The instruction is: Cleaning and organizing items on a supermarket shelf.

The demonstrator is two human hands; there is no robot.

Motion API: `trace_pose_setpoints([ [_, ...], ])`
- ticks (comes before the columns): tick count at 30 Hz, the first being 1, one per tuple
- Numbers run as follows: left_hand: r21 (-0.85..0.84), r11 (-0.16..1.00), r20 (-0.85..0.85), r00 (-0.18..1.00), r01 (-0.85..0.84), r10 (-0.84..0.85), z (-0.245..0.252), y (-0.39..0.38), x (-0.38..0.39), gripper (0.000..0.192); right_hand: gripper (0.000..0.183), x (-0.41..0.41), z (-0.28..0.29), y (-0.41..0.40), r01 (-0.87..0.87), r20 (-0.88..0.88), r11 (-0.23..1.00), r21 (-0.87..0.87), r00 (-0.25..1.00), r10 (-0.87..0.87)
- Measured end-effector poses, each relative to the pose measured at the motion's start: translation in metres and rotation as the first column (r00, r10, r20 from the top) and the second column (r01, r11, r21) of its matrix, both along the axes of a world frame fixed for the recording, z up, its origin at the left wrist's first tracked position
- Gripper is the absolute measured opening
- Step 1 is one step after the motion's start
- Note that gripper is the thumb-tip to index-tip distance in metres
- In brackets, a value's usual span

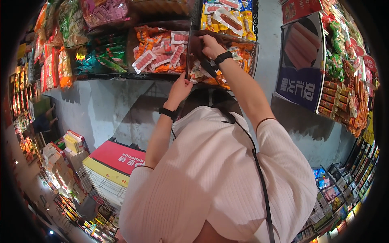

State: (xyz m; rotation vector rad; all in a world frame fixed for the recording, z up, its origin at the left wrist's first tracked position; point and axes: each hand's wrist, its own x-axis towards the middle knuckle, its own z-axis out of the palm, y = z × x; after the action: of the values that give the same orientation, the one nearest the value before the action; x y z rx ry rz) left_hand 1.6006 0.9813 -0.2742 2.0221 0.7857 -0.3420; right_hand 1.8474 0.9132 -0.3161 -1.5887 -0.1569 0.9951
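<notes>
My left hand (181, 90) is at the front edge of a display bin, its fingertips touching the lower front corner of a clear plastic divider (189, 50). My right hand (210, 46) reaches over the bin to the right, fingers curled at the upper edge of the plastic panels; its exact grip is partly hidden. Left of the divider lie pink sausages in clear packs (144, 61) among orange-wrapped snacks (149, 38). Right of it are more orange-wrapped snacks (245, 60). A dark, elongated object (209, 67), not clearly identifiable, lies below my right wrist.
Yellow sausage packs (231, 22) fill the bin behind. Green packets (111, 54) and hanging bags (51, 66) are at left. A poster board (301, 57) and a sausage rack (340, 97) stand at right. A red-topped promotion stand (115, 153) is at lower left, with a person (42, 123) farther off.
</notes>
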Motion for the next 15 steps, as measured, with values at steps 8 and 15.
trace_pose_setpoints([
  [8,-0.018,1.000,-0.001,1.000,0.011,-0.011,0.006,-0.004,0.001,0.074,0.057,0.031,-0.003,-0.078,-0.117,0.248,0.993,-0.021,0.961,0.119],
  [15,0.000,0.998,0.000,0.998,0.061,-0.061,0.003,-0.005,0.001,0.076,0.038,0.031,0.060,-0.157,0.085,0.277,0.990,-0.114,0.960,-0.050],
])
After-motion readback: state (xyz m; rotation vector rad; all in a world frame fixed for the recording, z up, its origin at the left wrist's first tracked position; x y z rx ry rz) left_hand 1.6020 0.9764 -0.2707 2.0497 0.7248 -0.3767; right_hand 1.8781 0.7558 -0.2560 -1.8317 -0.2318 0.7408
